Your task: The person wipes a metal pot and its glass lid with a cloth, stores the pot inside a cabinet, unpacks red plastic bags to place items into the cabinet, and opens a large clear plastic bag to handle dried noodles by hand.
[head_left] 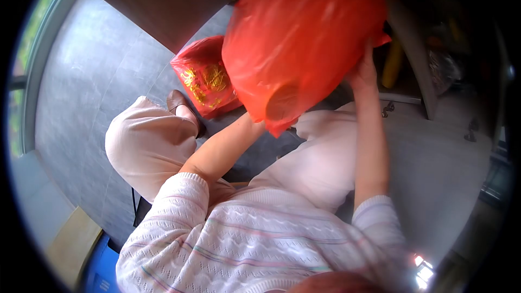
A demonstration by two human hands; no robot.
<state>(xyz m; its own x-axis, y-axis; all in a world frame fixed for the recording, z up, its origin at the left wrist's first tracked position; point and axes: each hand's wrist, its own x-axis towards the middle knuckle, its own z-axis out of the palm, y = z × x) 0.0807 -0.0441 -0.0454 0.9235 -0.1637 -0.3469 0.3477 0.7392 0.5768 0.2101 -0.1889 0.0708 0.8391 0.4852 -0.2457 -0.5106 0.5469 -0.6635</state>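
Note:
A large, full red plastic bag (304, 38) is held up in front of me, between both hands. Something round shows faintly through its lower part. My left hand (260, 123) is under the bag's lower end, with its fingers mostly hidden behind the plastic. At the bag's right side is my right hand (364, 70), its fingers against the plastic and partly covered by it. A second red bag with gold print (209, 78) stands on the grey floor, left of the large bag and beside my shoe.
A dark brown panel (157, 0) juts in at the top. An open cabinet compartment (404, 76) with a yellow object is at the right, near a grey cabinet door (429, 168) with hinges. A blue object (103, 266) is at the lower left.

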